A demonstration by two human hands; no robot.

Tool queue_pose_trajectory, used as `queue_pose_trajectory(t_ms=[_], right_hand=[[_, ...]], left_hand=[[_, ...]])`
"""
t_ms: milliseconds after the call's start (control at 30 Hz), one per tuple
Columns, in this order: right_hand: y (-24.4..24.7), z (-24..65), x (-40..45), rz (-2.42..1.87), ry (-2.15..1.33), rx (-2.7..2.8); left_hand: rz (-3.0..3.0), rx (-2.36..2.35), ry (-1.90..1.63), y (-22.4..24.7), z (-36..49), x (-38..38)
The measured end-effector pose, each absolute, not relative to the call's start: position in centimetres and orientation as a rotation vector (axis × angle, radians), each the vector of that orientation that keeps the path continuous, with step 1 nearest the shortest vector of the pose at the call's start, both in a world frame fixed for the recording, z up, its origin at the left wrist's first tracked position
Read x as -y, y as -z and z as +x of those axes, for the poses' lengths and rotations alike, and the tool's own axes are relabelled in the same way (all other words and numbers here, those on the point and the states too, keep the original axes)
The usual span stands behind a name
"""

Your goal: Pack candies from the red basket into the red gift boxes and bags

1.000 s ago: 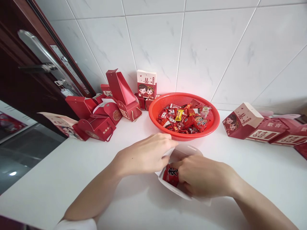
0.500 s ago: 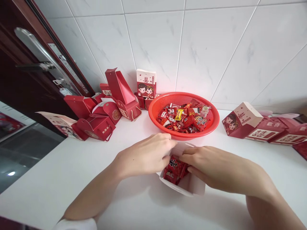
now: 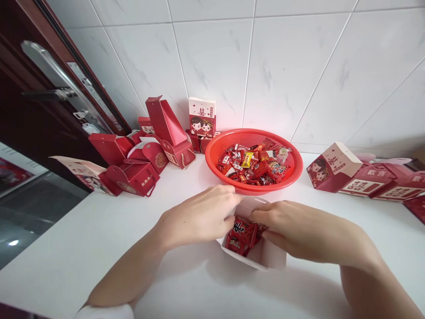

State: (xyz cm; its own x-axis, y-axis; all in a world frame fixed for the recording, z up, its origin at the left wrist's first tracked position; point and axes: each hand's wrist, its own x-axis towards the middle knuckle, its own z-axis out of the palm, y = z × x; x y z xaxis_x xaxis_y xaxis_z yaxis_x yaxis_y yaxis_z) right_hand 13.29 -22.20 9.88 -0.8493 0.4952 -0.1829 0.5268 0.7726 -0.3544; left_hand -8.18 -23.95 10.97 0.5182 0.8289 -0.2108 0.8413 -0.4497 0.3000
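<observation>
A small open paper candy box [image 3: 244, 261] with a pale inside stands on the white tabletop in front of me. Red wrapped candies [image 3: 244, 230] lie in its left part. My left hand [image 3: 206, 217] is closed at the box's left side, its curled fingers at the wall and partly hidden. From the right, my right hand [image 3: 295, 226] reaches into the box. Its thumb and bent fingers close around a wrapped candy [image 3: 260, 227], mostly covered by the fingers. Just behind the box sits a red plastic basket [image 3: 212, 166] heaped with wrapped candies.
Red gift boxes [image 3: 133, 177] stand at the left, some with raised lids. More boxes [image 3: 361, 179] line the right side. An upright box [image 3: 202, 117] leans near the tiled wall [image 3: 212, 57]. A dark door [image 3: 20, 115] with a metal handle is at the left.
My right hand has shifted slightly up and right inside the box, showing more of the candies. The left hand has stayed nearly in place.
</observation>
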Motion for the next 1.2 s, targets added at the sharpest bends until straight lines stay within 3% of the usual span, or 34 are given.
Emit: queue_pose_trajectory(t_ms=[800,1200], right_hand=[[-9.3,11.6,23.2,0.986,0.331,-2.631],[-9.1,11.7,22.2,0.868,0.333,-2.585]], left_hand=[[2.45,-1.339,0.045,-10.7,-7.7,24.5],[2.473,-1.324,0.062,-10.6,-7.6,24.7]])
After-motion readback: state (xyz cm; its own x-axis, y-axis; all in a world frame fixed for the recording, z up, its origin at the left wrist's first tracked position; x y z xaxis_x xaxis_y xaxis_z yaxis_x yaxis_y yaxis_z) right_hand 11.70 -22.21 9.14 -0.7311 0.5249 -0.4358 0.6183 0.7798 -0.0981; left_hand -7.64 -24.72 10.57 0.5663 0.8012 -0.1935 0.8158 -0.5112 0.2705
